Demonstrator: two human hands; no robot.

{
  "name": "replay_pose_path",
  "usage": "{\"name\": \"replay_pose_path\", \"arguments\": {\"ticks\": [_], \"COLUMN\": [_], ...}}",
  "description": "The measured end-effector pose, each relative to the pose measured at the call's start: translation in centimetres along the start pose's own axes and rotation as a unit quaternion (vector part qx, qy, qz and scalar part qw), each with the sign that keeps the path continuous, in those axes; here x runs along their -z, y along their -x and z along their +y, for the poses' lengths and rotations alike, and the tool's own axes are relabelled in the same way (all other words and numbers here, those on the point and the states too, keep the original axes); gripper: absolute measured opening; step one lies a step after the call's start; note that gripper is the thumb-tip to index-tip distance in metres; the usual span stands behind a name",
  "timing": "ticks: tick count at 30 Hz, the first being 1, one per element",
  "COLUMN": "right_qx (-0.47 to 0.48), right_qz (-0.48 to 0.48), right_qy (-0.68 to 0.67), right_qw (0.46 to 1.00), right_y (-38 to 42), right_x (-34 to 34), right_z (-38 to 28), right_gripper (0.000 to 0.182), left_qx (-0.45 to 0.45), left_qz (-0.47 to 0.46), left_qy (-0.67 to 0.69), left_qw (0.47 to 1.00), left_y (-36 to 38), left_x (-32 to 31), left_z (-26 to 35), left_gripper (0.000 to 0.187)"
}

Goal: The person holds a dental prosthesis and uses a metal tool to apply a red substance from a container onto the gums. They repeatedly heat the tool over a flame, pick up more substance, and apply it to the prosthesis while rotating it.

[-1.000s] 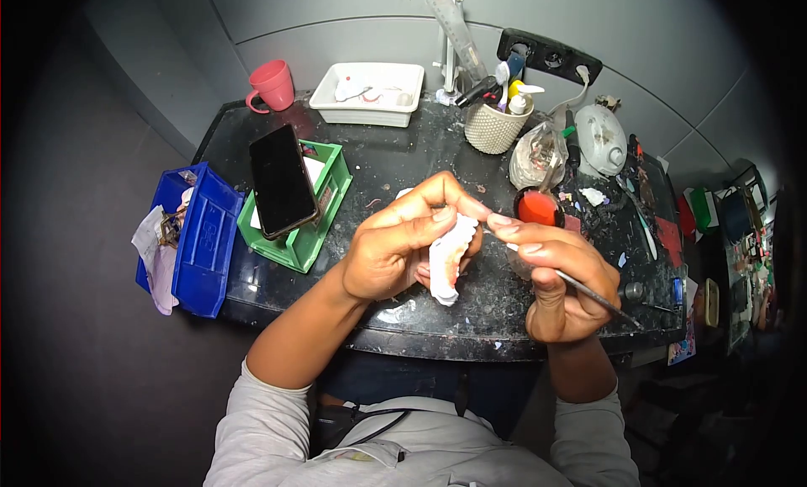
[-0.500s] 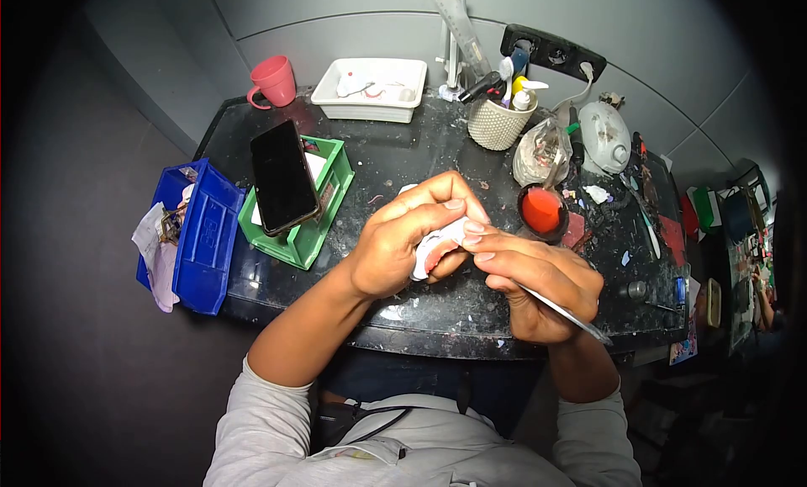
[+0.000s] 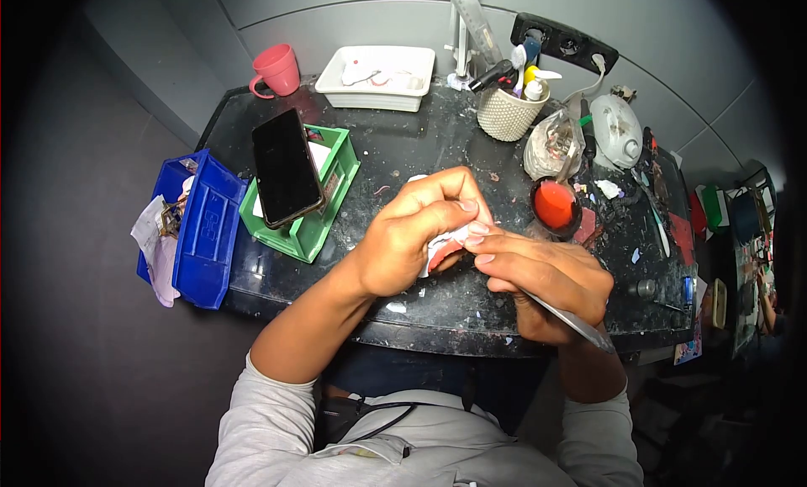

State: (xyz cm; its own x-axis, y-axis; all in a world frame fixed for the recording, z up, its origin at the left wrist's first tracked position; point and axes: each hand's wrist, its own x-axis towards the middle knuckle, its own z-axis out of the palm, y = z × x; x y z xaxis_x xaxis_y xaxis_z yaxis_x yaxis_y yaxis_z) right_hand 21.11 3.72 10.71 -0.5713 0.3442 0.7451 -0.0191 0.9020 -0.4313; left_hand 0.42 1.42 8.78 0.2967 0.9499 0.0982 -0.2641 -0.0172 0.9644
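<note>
My left hand (image 3: 412, 230) is closed around a white plaster dental cast (image 3: 435, 245) with a curved band of pink wax on it. Fingers and palm cover much of the cast. My right hand (image 3: 551, 281) grips a slim metal spatula (image 3: 576, 323), its broad end sticking out below the palm toward my right forearm. The spatula's working end is hidden behind my right fingertips, which meet the cast's right edge and my left fingers. Both hands are just above the dark bench, near its front edge.
Left are a blue bin (image 3: 206, 235) and a green bin (image 3: 315, 235) with a phone (image 3: 286, 167) on top. Behind stand a pink mug (image 3: 276, 71) and a white tray (image 3: 378, 97). A red-filled dish (image 3: 555, 205), tool cup (image 3: 508, 117) and scattered scraps lie right.
The view has shifted slightly, so the bench items sit a little higher and farther right. Both hands keep their grips, and the cast appears turned a little, showing less of its white side.
</note>
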Motion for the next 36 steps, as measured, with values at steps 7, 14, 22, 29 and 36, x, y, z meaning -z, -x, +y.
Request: {"name": "replay_pose_path", "arguments": {"ticks": [7, 14, 22, 29, 36], "right_qx": [-0.014, -0.019, -0.009, -0.013, 0.004], "right_qz": [-0.013, 0.003, 0.027, 0.057, 0.066], "right_qy": [0.01, 0.016, 0.023, 0.039, 0.051], "right_qw": [1.0, 1.0, 0.999, 0.998, 0.996], "right_y": [0.4, 0.5, 0.7, 0.9, 0.7], "right_x": [0.2, 0.1, -0.4, -1.2, -1.5], "right_z": [-0.1, -0.3, -0.5, -1.0, -1.3], "right_gripper": [0.01, 0.011, 0.009, 0.009, 0.009], "left_qx": [0.008, 0.01, -0.008, 0.01, 0.011], "left_qz": [-0.011, -0.035, -0.014, -0.053, -0.046], "left_qy": [0.022, 0.099, 0.112, 0.255, 0.309], "left_qw": [1.0, 0.994, 0.994, 0.966, 0.95], "left_y": [-0.1, -0.1, -0.3, -0.3, -0.3], "left_x": [0.0, 0.1, -0.1, 0.0, -0.5], "left_z": [-0.1, -0.3, -1.1, -1.4, -2.0], "left_gripper": [0.028, 0.028, 0.029, 0.028, 0.028]}}
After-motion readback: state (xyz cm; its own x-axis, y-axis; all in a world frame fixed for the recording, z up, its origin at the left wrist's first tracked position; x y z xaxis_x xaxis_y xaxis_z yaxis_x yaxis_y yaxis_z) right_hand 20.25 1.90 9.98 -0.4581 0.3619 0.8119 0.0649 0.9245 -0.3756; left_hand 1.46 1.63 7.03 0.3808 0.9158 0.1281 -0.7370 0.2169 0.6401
